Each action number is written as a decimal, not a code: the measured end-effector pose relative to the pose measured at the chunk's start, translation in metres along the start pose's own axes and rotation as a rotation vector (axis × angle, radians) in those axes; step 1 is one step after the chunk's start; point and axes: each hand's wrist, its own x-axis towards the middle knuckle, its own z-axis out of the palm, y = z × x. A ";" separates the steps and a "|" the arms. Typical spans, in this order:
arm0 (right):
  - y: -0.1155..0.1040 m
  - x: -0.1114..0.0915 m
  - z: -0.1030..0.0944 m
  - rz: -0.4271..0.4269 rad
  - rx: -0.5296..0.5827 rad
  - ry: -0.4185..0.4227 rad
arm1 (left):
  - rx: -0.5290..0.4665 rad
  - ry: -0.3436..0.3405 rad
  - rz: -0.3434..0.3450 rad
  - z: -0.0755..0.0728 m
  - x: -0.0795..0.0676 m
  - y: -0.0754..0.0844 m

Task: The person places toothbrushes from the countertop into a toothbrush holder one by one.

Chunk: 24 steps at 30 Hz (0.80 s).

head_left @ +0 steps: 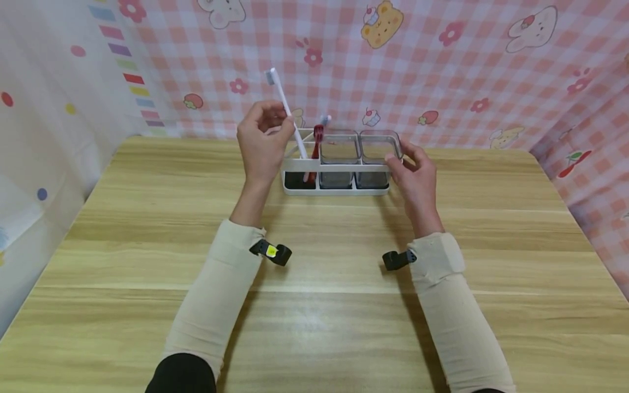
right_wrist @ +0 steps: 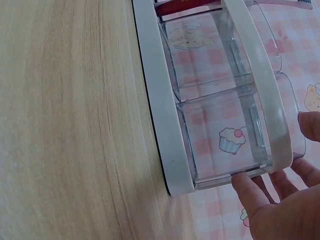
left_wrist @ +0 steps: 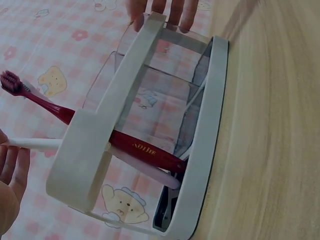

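Between thumb and fingers, my left hand (head_left: 262, 139) pinches a white toothbrush (head_left: 286, 103), bristles up. Its lower part reaches into the left section of a white toothbrush holder (head_left: 339, 168). A dark red toothbrush (left_wrist: 145, 150) leans in that same section, beside a pale pink toothbrush (left_wrist: 145, 171). Two clear cups (head_left: 339, 150) fill the sections to the right. My right hand (head_left: 417, 174) grips the holder's right end, thumb at the front and fingers at the side, as the right wrist view also shows.
The holder stands near the back edge of a wooden table (head_left: 314, 305). Behind hangs a pink checked curtain (head_left: 417, 76) with cartoon prints. A white dotted curtain (head_left: 44, 109) hangs at the left.
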 end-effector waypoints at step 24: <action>0.000 -0.001 0.000 -0.005 -0.014 -0.002 | 0.104 -0.081 0.031 0.002 -0.016 -0.010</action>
